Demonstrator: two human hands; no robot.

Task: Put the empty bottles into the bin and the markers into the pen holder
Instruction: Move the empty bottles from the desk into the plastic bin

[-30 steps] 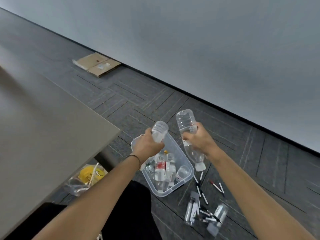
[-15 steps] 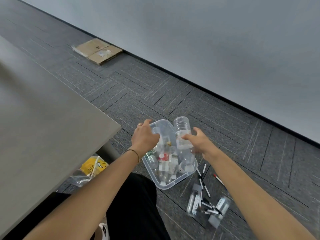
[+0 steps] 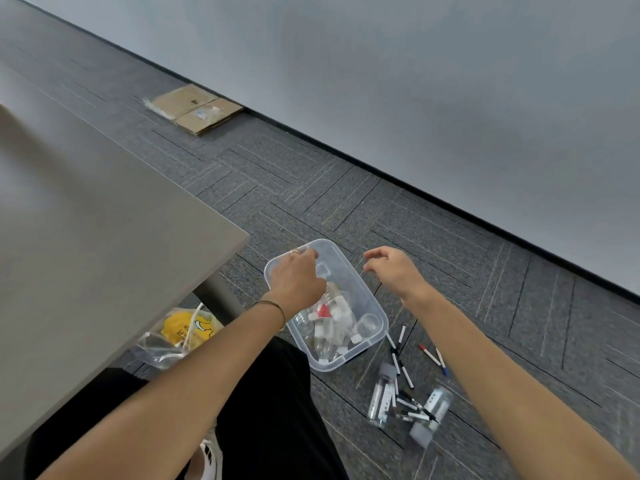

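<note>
Clear plastic forms the bin (image 3: pixel 349 271), a rectangular tub standing on the grey carpet floor (image 3: pixel 433 237) at lower centre of the frame. It holds a pile of empty bottles (image 3: pixel 332 323), transparent with white caps, one carrying a red label; they lie jumbled toward the near end of the tub, while the far end shows bare bottom. The left hand (image 3: pixel 297 278) hangs over the bin's left rim with fingers loosely curled and holding nothing visible; a ring sits on one finger and a thin bracelet on the wrist. The right hand (image 3: pixel 393 270) hovers just beside the bin's right rim, fingers relaxed and spread apart, gripping nothing. Markers (image 3: pixel 403 370) lie scattered on the carpet to the lower right of the bin, white-bodied with black, red or blue ends. Two clear pen holders (image 3: pixel 381 398) lie on their sides among them, each with a grey end; several markers rest across and between the two. A grey table top (image 3: pixel 86 254) fills the left of the frame, its corner near the bin and its leg behind the left forearm. Below that corner lies a clear plastic bag (image 3: pixel 173 341) with yellow contents. Flattened cardboard (image 3: pixel 197 109) lies against the wall at upper left.
</note>
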